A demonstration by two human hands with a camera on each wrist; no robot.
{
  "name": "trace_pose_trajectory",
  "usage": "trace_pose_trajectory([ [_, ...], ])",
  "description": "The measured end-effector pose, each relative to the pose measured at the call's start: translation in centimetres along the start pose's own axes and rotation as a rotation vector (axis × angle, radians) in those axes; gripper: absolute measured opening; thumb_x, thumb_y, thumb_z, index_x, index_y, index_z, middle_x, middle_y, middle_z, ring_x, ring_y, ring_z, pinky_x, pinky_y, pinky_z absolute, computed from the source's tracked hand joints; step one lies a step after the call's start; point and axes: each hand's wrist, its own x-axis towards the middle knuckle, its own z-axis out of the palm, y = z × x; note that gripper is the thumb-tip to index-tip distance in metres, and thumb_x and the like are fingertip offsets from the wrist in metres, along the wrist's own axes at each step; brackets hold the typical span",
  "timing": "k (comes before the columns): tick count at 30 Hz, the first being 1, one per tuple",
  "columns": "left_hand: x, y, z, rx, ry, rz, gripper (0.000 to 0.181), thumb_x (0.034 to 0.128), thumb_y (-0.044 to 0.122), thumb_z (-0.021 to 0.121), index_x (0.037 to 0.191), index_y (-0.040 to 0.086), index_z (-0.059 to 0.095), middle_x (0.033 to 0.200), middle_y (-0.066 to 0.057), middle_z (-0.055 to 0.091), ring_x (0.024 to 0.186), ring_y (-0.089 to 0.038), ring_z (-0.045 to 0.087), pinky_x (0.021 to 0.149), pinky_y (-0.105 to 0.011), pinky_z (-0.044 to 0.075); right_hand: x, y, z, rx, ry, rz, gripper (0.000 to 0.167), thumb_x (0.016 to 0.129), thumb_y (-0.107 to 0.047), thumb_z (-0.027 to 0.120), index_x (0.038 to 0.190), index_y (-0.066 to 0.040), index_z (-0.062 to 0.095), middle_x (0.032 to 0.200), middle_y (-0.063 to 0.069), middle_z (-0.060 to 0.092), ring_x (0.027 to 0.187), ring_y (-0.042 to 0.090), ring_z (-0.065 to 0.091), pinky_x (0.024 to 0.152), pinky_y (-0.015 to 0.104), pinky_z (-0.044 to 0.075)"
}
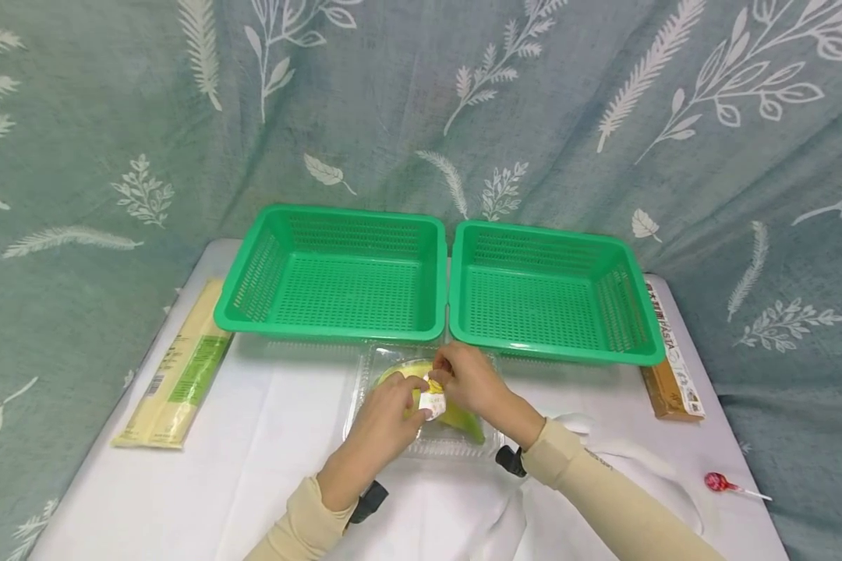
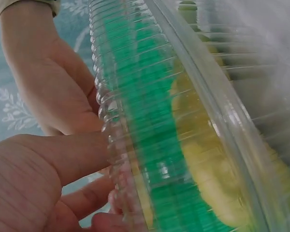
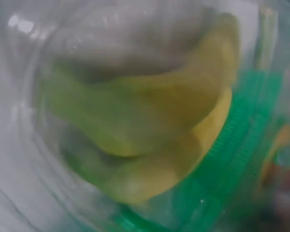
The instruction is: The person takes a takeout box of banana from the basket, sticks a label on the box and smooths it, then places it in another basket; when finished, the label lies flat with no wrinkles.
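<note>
A clear plastic clamshell box (image 1: 428, 447) with yellow-green bananas (image 1: 467, 423) inside lies in front of the baskets. Over it, the left hand (image 1: 384, 417) pinches a small white label (image 1: 432, 403) with a yellow print between thumb and fingers. The right hand (image 1: 472, 382) meets it from the other side, its bent fingertips on the label's upper edge. Through the ridged plastic in the left wrist view, the bananas (image 2: 203, 159) show beside both hands. Blurred bananas (image 3: 150, 111) under clear plastic fill the right wrist view; the right fingertips are unclear there.
Two green baskets, the left one (image 1: 330, 336) and the right one (image 1: 557, 352), stand side by side behind the box. A noodle packet (image 1: 175, 374) lies at left. At right are a pasta box (image 1: 673, 366), a lollipop (image 1: 717, 481) and a white strap (image 1: 645, 467).
</note>
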Motion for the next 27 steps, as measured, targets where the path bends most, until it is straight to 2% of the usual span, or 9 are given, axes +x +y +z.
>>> trace_pose_trajectory([
  [4,-0.1,-0.1,0.1,0.089,0.014,0.052,0.047,0.0838,0.017,0.08,0.128,0.007,0.068,0.08,0.001,0.048,0.07,-0.011,0.039,0.057,-0.018,0.033,0.1,0.1,-0.2,0.015,-0.009,0.019,0.003,0.093,-0.005,0.068,0.091,-0.004,0.067,0.079,0.004,0.062,0.068,0.012,0.052,0.057,0.021,0.046],
  [10,-0.4,-0.4,-0.1,0.216,0.061,0.13,0.053,0.0842,0.026,0.081,0.132,0.01,0.066,0.099,-0.002,0.055,0.087,-0.015,0.046,0.066,-0.022,0.038,-0.7,-0.4,-0.8,-0.014,-0.038,-0.008,0.008,0.093,-0.01,0.07,0.097,-0.003,0.069,0.083,0.005,0.064,0.072,0.015,0.056,0.062,0.025,0.049],
  [13,-0.6,-0.6,-0.1,0.227,0.061,0.15,0.053,0.0864,0.028,0.079,0.134,0.009,0.065,0.113,-0.007,0.059,0.099,-0.022,0.052,0.076,-0.03,0.042,-1.9,-0.8,-0.7,-0.064,-0.042,-0.058,0.011,0.092,-0.015,0.073,0.095,-0.004,0.07,0.089,0.006,0.066,0.079,0.018,0.062,0.067,0.029,0.053],
  [16,-0.9,-1.0,-0.2,0.217,0.044,0.165,0.051,0.0901,0.028,0.075,0.136,0.008,0.063,0.132,-0.013,0.057,0.119,-0.03,0.053,0.096,-0.043,0.045,-3.3,-1.4,-0.5,-0.099,-0.038,-0.115,0.017,0.092,-0.017,0.073,0.1,-0.003,0.071,0.096,0.007,0.068,0.087,0.023,0.066,0.074,0.035,0.058],
  [19,-1.1,-1.3,-0.3,0.187,0.026,0.183,0.05,0.0936,0.025,0.071,0.139,0.007,0.06,0.147,-0.02,0.05,0.137,-0.039,0.046,0.115,-0.06,0.036,-4.7,-1.8,-0.3,-0.13,-0.025,-0.169,0.023,0.092,-0.019,0.073,0.108,-0.001,0.071,0.108,0.01,0.071,0.101,0.028,0.069,0.087,0.041,0.06],
  [23,-1.2,-1.5,-0.4,0.155,-0.019,0.182,0.049,0.0979,0.023,0.065,0.143,0.006,0.055,0.157,-0.02,0.042,0.147,-0.041,0.037,0.12,-0.067,0.026,-6.9,-1.8,0.2,-0.177,-0.038,-0.216,0.035,0.094,-0.021,0.07,0.123,-0.001,0.069,0.133,0.011,0.067,0.128,0.032,0.061,0.105,0.045,0.054],
  [27,-1.1,-1.5,-0.5,0.169,-0.067,0.177,0.048,0.1012,0.022,0.059,0.147,0.008,0.052,0.16,-0.018,0.037,0.15,-0.041,0.033,0.122,-0.065,0.025,-8.8,-1.3,0.7,-0.182,-0.062,-0.203,0.047,0.097,-0.028,0.066,0.138,-0.005,0.06,0.149,0.007,0.056,0.141,0.034,0.049,0.111,0.051,0.047],
])
